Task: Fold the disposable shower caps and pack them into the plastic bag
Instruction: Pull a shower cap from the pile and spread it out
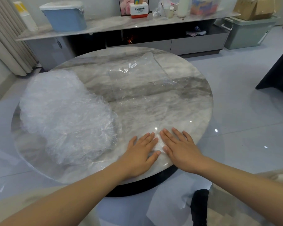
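1. We see a round marble worktop [178, 101] whose near edge curves just under both wrists; pale floor [245, 111] lies open all round it.
2. Our left hand [138, 154] lies flat near that edge, fingers straight and close together, palm down.
3. Our right hand [180, 148] lies flat just beside it, fingers straight and slightly spread, the fingertips of both hands nearly meeting.
4. Both hands press on a thin clear shower cap [158, 144], flattened on the worktop between and under the fingers; its outline is hard to tell against the marble.
5. A large heap of crumpled shower caps [62, 115] covers the left part of the worktop, reaching its left edge and ending near our left hand.
6. The clear plastic bag [142, 75] lies flat at the far middle, apart from the heap, with a small white label near its far end; we cannot tell whether anything is inside.
7. Bare marble stays open between the bag and our hands, and to the right.
8. Behind, a long shelf [121, 25] carries a blue lidded bin [64, 17]; a green lidded crate [247, 31] stands on the floor at right.
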Motion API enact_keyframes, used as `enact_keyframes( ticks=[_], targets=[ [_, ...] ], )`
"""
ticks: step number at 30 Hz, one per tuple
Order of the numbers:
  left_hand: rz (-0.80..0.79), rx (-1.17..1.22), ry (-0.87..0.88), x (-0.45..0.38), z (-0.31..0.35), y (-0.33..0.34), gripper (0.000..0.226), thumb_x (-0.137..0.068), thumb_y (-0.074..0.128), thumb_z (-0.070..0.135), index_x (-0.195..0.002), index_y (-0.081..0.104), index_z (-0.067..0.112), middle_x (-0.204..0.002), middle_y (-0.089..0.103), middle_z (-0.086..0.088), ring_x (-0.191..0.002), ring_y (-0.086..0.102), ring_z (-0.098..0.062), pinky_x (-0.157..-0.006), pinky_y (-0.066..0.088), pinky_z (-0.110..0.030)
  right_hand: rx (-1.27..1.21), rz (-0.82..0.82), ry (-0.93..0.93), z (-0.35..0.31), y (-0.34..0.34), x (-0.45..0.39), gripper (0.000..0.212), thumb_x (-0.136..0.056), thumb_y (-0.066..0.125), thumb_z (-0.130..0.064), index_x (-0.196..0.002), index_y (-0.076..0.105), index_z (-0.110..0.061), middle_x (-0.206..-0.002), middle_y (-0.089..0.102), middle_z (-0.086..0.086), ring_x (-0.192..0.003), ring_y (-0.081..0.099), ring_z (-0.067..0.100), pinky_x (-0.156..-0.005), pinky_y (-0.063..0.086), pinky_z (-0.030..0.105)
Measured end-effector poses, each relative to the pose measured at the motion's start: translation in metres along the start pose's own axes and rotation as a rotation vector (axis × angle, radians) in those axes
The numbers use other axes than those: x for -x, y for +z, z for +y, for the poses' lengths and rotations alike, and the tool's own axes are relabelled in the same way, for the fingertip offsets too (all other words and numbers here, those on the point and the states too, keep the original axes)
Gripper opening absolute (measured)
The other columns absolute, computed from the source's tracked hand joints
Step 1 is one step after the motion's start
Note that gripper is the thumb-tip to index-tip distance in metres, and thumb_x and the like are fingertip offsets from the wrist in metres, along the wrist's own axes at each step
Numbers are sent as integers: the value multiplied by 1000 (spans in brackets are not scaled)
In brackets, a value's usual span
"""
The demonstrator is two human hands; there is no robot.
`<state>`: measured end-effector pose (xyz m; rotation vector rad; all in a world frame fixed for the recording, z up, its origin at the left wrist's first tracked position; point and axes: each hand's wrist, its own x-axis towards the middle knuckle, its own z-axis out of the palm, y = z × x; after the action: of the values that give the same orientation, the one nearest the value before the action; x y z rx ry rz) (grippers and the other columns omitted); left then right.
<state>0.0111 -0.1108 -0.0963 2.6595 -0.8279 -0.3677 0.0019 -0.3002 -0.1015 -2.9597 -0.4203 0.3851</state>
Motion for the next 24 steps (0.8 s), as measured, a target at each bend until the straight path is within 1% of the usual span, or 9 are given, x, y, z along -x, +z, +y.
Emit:
enact_keyframes(
  ticks=[2,4,7,10,12,17,19,21,24],
  targets=[
    [177,137,-77,0,3,-2,47,-100,35,40,-144,36,24,-154,25,3,-142,18,-11,-113,8,-27,-31,13,8,-2,-6,1,74,-85,-5,-59,-152,2,-28,-160,-4,-10,-146,-6,17,-116,-4,35],
    [272,158,-192,-3,3,-3,46,-97,45,38,-140,41,21,-140,41,0,-130,36,-17,-108,25,-28,-84,58,19,-5,-15,2,56,-98,26,-48,-150,19,-27,-158,14,-6,-144,10,19,-114,6,33],
    [205,146,-344,-10,2,-6,44,-88,60,38,-125,49,17,-118,49,-2,-111,48,-18,-96,38,-28,-197,107,27,-9,-26,2,55,-96,44,-39,-146,27,-25,-151,31,-6,-136,25,18,-108,17,30],
    [166,233,-401,-18,7,-15,20,-79,69,33,-89,56,22,-96,56,1,-93,54,-16,-79,44,-25,-251,89,6,-11,-38,-2,61,-93,51,-35,-148,24,-28,-153,27,-6,-137,24,18,-109,19,32],
    [138,327,-418,-22,12,-24,22,-78,72,26,-74,50,24,-80,55,6,-75,53,-9,-65,43,-18,-295,57,-21,-10,-48,-7,63,-93,54,-31,-148,23,-32,-155,22,-6,-139,20,18,-111,17,33],
    [124,521,-423,-33,13,-63,23,-81,70,13,-74,50,21,-70,56,5,-61,55,-8,-54,41,-14,-498,-89,-76,-5,-82,-26,54,-89,61,-28,-139,42,-29,-142,44,-8,-133,34,13,-104,30,23],
    [144,533,-408,-41,6,-80,21,-81,70,10,-75,52,20,-67,59,3,-59,59,-9,-57,47,-19,-555,-72,-56,-4,-100,-40,43,-86,65,-27,-128,55,-23,-124,57,-4,-109,51,10,-83,38,13],
    [163,549,-392,-49,-2,-95,20,-81,71,8,-76,54,19,-66,60,3,-59,60,-10,-65,51,-27,-560,-56,-34,-5,-115,-57,36,-84,68,-27,-119,61,-17,-100,59,-5,-86,52,9,-64,37,9],
    [185,547,-369,-66,-17,-117,15,-81,69,7,-79,58,18,-69,61,3,-62,59,-9,-57,46,-16,-629,-129,12,-8,-132,-86,33,-84,69,-28,-109,63,-8,-81,55,-6,-73,52,10,-61,41,15]
  ],
)
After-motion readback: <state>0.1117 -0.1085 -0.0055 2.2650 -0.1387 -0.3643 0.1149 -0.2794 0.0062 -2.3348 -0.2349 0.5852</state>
